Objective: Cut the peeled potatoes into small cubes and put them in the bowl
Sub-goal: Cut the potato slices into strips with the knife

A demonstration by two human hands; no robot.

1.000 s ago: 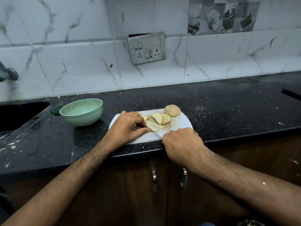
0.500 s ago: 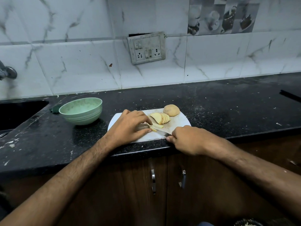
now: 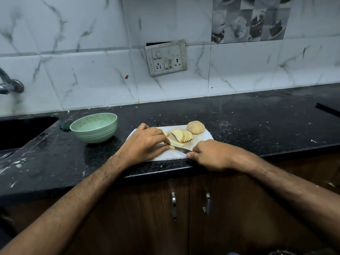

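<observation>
**Potato cutting, strips under the blade**

My left hand point(image 3: 145, 144) sits at centre frame on the white cutting board point(image 3: 206, 137), fingers curled down and pressing a small bundle of potato strips point(image 3: 177, 143) against the board. Part of the bundle is hidden under my fingers. My right hand point(image 3: 211, 155), just right of centre at the board's near edge, is clenched around the knife point(image 3: 181, 149) handle; the handle itself is covered by my grip. The blade runs up and left from that hand, lying low across the board and meeting the strips just beside my left fingertips.

Above the strips, toward the board's far side, a fanned stack of potato slices point(image 3: 182, 135) leans together. To its upper right, at the board's far right corner, one whole peeled potato point(image 3: 196, 127) rests uncut.

The green bowl point(image 3: 93, 127) stands on the black countertop point(image 3: 257, 122) left of the board, near but not touching it. I cannot see any potato pieces inside it from this angle.

Upper centre of frame: a switch and socket plate point(image 3: 166, 57) on the marble-patterned tile wall. Far left: a tap point(image 3: 9, 83) above the dark sink point(image 3: 22, 131).
</observation>
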